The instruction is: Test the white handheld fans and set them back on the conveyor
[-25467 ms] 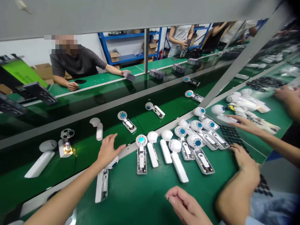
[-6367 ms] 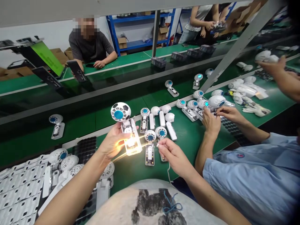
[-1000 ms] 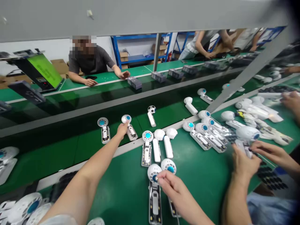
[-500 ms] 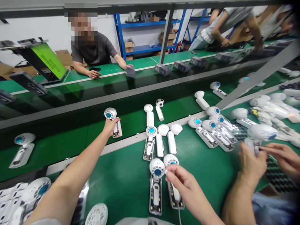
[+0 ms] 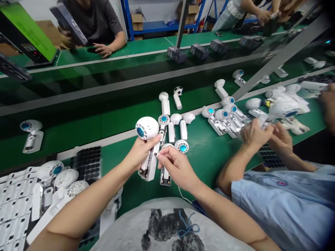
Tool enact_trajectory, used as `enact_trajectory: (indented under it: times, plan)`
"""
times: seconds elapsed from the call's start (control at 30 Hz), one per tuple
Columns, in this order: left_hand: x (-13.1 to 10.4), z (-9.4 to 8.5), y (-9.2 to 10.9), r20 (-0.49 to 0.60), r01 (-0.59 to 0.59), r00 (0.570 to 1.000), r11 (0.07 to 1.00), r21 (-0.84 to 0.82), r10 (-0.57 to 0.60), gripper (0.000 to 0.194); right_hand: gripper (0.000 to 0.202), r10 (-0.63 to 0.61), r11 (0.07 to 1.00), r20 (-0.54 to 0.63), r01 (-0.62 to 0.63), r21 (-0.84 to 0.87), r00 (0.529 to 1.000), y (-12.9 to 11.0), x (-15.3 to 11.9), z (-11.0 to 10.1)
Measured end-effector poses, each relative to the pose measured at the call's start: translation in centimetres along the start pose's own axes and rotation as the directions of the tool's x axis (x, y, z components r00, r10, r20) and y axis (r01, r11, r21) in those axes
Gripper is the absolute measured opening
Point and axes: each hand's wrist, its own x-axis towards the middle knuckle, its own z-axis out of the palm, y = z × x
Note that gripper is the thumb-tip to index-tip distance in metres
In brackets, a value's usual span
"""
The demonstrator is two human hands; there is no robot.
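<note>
My left hand (image 5: 142, 150) is closed round the neck and upper handle of a white handheld fan (image 5: 147, 128), held tilted above the green table. Its round head has a blue centre, and its open handle shows inner parts. In the fingertips of my right hand (image 5: 175, 165) is a small plug (image 5: 157, 154), right at the side of that handle; whether it is inserted I cannot tell. A white cable (image 5: 184, 196) runs below that hand. Partly hidden behind my right hand, another open-handled fan (image 5: 165, 179) lies on the table beside a fan with a blue centre (image 5: 182, 146).
More fans (image 5: 176, 120) lie ahead, with a cluster (image 5: 222, 115) to the right. On the belt (image 5: 117, 115) lie several fans, one with a football pattern (image 5: 178, 91). White parts (image 5: 15, 195) and a black tray (image 5: 89, 162) are at left. A co-worker's hands (image 5: 258, 134) work at right.
My left hand has brought the fan from the belt back over the table. My right hand has moved up and left, bringing the plug to its handle. The view has tilted down.
</note>
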Motion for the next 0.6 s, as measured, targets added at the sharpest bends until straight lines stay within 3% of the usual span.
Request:
enact_trajectory:
  times: [0.17,0.3,0.6]
  plan:
    - [-1.0,0.1,-0.5,0.027,-0.158,0.987,0.961,0.228,0.156,0.030,0.013,-0.032,0.982,0.048,0.041,-0.182,0.998,-0.4,-0.9,-0.6]
    - [-1.4,-0.3,-1.3,0.099,-0.177,0.983,0.915,0.362,0.151,0.036,0.013,0.011,0.978,0.110,0.013,-0.210,0.994,-0.1,-1.1,-0.5]
    - [-1.7,-0.2,-1.8,0.114,-0.042,0.993,0.975,0.220,0.017,0.022,0.012,0.126,0.989,0.172,-0.110,-0.099,0.977,1.6,-1.1,0.2]
